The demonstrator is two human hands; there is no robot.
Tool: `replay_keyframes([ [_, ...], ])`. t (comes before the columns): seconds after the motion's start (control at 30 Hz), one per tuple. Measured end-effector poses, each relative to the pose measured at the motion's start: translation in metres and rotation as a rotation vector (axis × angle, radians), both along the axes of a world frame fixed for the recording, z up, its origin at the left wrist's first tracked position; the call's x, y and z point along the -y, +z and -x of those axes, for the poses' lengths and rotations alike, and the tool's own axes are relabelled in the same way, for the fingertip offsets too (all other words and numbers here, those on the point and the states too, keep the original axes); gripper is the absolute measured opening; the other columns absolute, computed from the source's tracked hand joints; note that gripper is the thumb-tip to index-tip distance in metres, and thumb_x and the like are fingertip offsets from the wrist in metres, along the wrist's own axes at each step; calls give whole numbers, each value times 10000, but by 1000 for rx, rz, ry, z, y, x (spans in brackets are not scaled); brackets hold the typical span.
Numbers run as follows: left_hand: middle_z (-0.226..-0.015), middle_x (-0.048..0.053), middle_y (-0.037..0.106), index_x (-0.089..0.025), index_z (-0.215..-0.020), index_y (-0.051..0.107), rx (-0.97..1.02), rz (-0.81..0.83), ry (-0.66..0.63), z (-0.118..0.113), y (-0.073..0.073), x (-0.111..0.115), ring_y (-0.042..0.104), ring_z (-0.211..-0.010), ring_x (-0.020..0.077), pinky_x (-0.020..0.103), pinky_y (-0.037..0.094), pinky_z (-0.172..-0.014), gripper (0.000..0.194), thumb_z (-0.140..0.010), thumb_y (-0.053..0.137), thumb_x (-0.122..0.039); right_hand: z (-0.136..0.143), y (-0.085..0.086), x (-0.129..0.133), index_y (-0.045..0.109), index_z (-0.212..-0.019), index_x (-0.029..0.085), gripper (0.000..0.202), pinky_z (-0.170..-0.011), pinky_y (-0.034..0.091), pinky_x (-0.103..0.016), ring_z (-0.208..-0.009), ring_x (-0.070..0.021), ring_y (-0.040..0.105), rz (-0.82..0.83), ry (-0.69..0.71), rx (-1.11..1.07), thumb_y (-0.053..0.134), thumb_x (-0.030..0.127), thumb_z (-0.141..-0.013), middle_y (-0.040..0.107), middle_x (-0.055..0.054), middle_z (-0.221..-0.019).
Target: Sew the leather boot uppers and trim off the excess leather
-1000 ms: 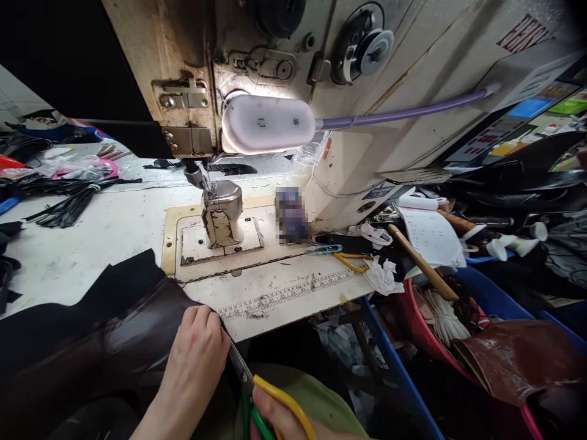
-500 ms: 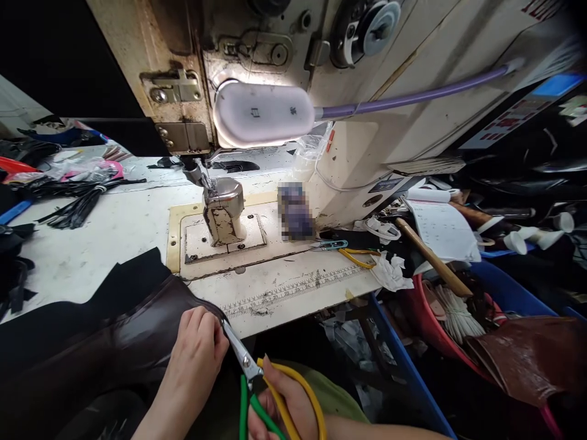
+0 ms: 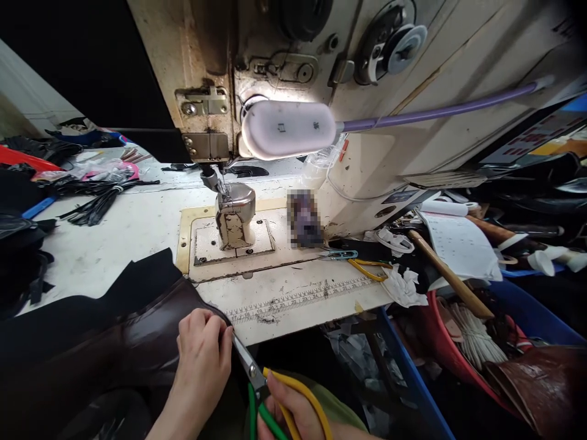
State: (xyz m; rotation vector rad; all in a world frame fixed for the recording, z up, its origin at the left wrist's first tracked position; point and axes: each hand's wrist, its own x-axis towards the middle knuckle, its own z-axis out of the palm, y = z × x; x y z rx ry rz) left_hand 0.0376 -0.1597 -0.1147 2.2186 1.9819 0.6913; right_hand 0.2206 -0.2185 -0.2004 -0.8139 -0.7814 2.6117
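A dark brown leather piece [image 3: 147,333] with a black lining lies over the table's front left edge. My left hand [image 3: 202,363] is closed on its right-hand edge, fingers pinched. Just right of those fingers is a pair of scissors [image 3: 252,370] with one yellow and one green handle. My right hand [image 3: 298,410] grips its handles, thumb against the yellow one. The blades point up and left to the leather's edge; their tips are partly hidden there. Beyond the leather stands the post [image 3: 235,217] of a sewing machine, under its needle and presser foot.
A lit lamp [image 3: 288,129] hangs on the machine head. Thread snips [image 3: 342,254], yellow-handled tweezers [image 3: 367,269] and crumpled paper [image 3: 406,286] lie on the table's right. A wooden stick [image 3: 452,275] leans over a red basin [image 3: 440,342]. Black strips [image 3: 98,201] lie at left.
The view has shifted, so the machine and table sit slightly lower and further right. My left hand still pinches the leather, and the scissors stay at its edge.
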Motion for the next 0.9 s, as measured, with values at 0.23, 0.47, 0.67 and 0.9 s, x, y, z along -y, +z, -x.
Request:
replay_keyframes([
  [0.23, -1139, 133, 468, -209, -778, 563, 103, 50, -2, 3, -3, 27, 465, -1106, 325, 491, 504, -817, 167, -911, 494, -283, -2, -20, 16, 535, -488, 140, 1030, -370, 208, -234, -310, -78, 339, 118, 50, 3, -159, 853, -753, 373, -7, -344],
  [0.47, -1566, 125, 220, -207, -778, 521, 269, 131, -4, -5, 7, 45, 243, -1435, 347, 608, 397, -1048, 185, -944, 440, -214, -5, -9, 12, 527, -467, 148, 1030, -349, 173, -236, -272, -68, 272, 209, 72, -148, -150, 881, -722, 326, 12, -304],
  [0.67, -1647, 79, -20, -204, -819, 563, 207, 169, -150, 8, 3, 54, 75, -1493, 364, 630, 380, -1056, 136, -922, 474, -193, 2, 13, 3, 533, -467, 140, 973, -332, 181, -233, -286, -69, 322, 184, 53, -321, 45, 941, -725, 358, 7, -322],
  [0.9, -1646, 112, 9, -202, -789, 536, 346, 233, -174, 8, 18, 61, 26, -1497, 362, 646, 315, -1082, 171, -931, 443, -182, 4, 37, -8, 580, -549, 113, 852, -310, 188, -215, -298, -78, 337, 235, 55, -483, 294, 873, -806, 367, 25, -325],
])
